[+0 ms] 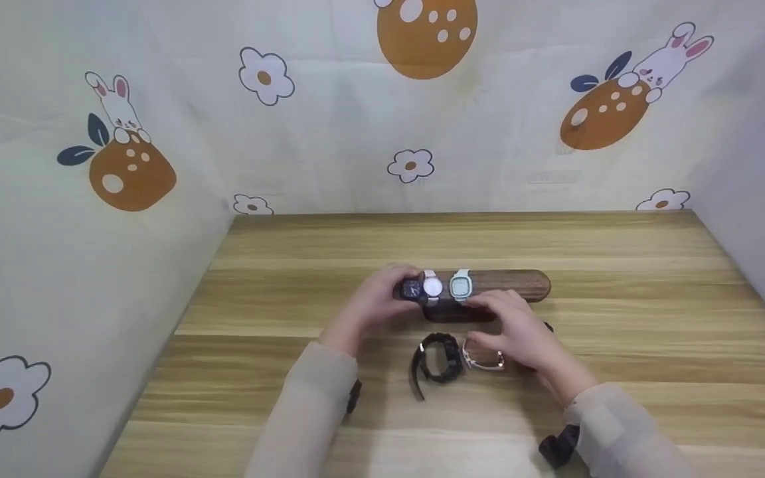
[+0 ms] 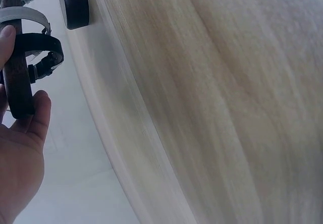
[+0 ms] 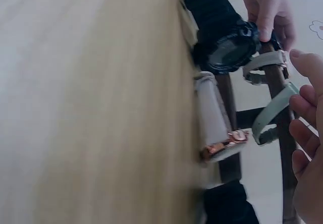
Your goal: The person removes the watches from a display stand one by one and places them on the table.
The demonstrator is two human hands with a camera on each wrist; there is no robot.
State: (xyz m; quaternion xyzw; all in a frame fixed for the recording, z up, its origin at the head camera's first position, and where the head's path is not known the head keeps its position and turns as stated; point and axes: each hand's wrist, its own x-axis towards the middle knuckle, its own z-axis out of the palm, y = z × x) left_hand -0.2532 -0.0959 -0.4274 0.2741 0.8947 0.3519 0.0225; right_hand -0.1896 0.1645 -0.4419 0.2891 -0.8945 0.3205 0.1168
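A dark wooden watch stand (image 1: 522, 284) with a raised bar stands on the table. My left hand (image 1: 382, 295) grips the bar's left end, thumb on one side and fingers on the other, as the left wrist view shows. Along the bar sit a black square-faced watch (image 1: 411, 289), a white-strapped round watch (image 1: 432, 287) and a mint-green watch (image 1: 461, 287). My right hand (image 1: 518, 325) has its fingertips at the mint watch's near edge, fingers loosely bent, thumb apart. Below lie a black chunky watch (image 1: 449, 358) and a white watch with rose-gold trim (image 3: 219, 118).
A further black item (image 3: 229, 204) lies partly hidden beyond the rose-gold-trimmed watch, beneath my right hand in the head view. Wood-grain tabletop (image 1: 256, 265) surrounds the stand, with a patterned curtain (image 1: 329, 133) rising behind its far edge.
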